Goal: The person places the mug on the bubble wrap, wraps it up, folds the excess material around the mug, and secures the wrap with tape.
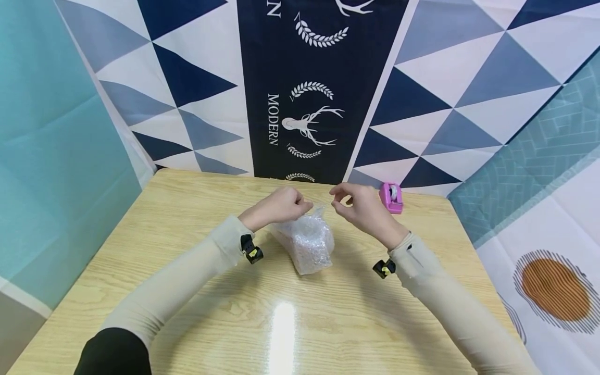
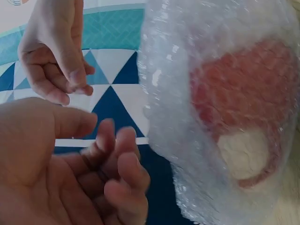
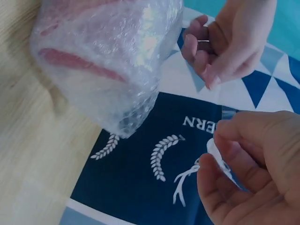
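Note:
A bubble-wrapped bundle (image 1: 310, 245) sits on the table (image 1: 225, 317). Through the clear wrap in the left wrist view shows a red object (image 2: 243, 89) with a handle-like loop; its exact kind is blurred. My left hand (image 1: 283, 205) is raised at the bundle's far left side, fingers loosely bent, with nothing visible between them. Beyond the bundle's right side, my right hand (image 1: 361, 208) hovers with thumb and forefinger curved and a gap between them. A small pale patch lies by its fingertip in the right wrist view; I cannot tell what it is.
At the back right of the table stands a pink tape dispenser (image 1: 391, 198) with a roll in it, just beyond my right hand. A patterned cloth (image 1: 304, 78) hangs along the table's back edge.

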### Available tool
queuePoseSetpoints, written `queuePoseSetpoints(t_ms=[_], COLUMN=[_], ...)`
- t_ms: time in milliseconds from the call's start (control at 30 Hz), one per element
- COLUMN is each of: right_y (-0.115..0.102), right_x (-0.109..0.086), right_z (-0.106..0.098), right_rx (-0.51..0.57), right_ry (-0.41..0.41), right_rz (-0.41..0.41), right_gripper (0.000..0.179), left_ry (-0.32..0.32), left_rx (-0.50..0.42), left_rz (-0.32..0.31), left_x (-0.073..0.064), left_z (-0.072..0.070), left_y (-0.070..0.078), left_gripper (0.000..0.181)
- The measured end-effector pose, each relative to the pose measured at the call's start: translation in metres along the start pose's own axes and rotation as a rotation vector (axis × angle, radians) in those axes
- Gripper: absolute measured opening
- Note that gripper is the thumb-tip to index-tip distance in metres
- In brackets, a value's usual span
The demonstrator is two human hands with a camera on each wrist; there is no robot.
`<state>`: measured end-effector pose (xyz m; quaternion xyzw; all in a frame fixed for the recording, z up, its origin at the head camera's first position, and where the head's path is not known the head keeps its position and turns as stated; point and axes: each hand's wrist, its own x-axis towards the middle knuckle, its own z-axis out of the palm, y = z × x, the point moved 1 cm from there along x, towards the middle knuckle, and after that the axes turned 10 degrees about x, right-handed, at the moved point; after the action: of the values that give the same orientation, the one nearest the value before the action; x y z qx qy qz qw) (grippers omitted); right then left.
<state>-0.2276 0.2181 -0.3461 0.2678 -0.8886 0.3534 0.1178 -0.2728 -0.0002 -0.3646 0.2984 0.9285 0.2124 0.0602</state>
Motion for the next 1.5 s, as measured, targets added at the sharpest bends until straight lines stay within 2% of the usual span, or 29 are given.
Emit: queuePoseSetpoints(t_ms=[167, 200, 267, 333, 433, 500, 600, 733, 867, 1167, 1267, 1400, 1500], right_y=[0.007, 0.008, 0.010, 0.011, 0.011, 0.012, 0.012, 0.013, 0.017, 0.023, 0.025, 0.032, 0.034], right_x=[0.000, -0.001, -0.001, -0.001, -0.001, 0.000, 0.001, 0.002, 0.003, 0.007, 0.009, 0.013, 0.016], right_z=[-0.001, -0.001, -0.001, -0.001, -0.001, -0.001, 0.001, 0.005, 0.009, 0.026, 0.031, 0.038, 0.039], right_rx=[-0.001, 0.004, 0.016, 0.031, 0.047, 0.058, 0.065, 0.060, 0.067, 0.046, 0.003, -0.044, -0.026], right_ry=[-0.003, -0.001, 0.006, 0.013, 0.017, 0.015, 0.005, -0.012, -0.014, -0.057, -0.062, -0.066, -0.067], right_rz=[0.084, 0.099, 0.122, 0.146, 0.169, 0.177, 0.181, 0.194, 0.200, 0.146, 0.069, -0.070, -0.096], right_gripper=[0.011, 0.011, 0.011, 0.010, 0.010, 0.010, 0.010, 0.010, 0.007, 0.007, 0.007, 0.006, 0.007], left_ry=[-0.011, -0.021, -0.058, -0.121, -0.216, -0.251, -0.264, -0.237, -0.210, -0.133, -0.141, -0.198, -0.227], left_rx=[0.176, 0.214, 0.280, 0.322, 0.370, 0.396, 0.426, 0.447, 0.377, 0.091, -0.055, -0.261, -0.320], left_rz=[0.208, 0.253, 0.324, 0.372, 0.384, 0.380, 0.368, 0.371, 0.387, 0.414, 0.358, 0.247, 0.213], left_x=[0.013, 0.016, 0.022, 0.027, 0.031, 0.032, 0.031, 0.031, 0.030, 0.027, 0.027, 0.026, 0.026], left_z=[-0.001, -0.002, -0.004, -0.005, -0.005, -0.004, -0.003, 0.000, 0.002, 0.007, 0.008, 0.009, 0.010], left_y=[0.005, 0.007, 0.010, 0.012, 0.013, 0.012, 0.008, -0.003, -0.013, -0.038, -0.043, -0.047, -0.047], left_gripper=[0.012, 0.014, 0.028, 0.037, 0.043, 0.050, 0.051, 0.046, 0.044, 0.027, 0.029, 0.037, 0.051])
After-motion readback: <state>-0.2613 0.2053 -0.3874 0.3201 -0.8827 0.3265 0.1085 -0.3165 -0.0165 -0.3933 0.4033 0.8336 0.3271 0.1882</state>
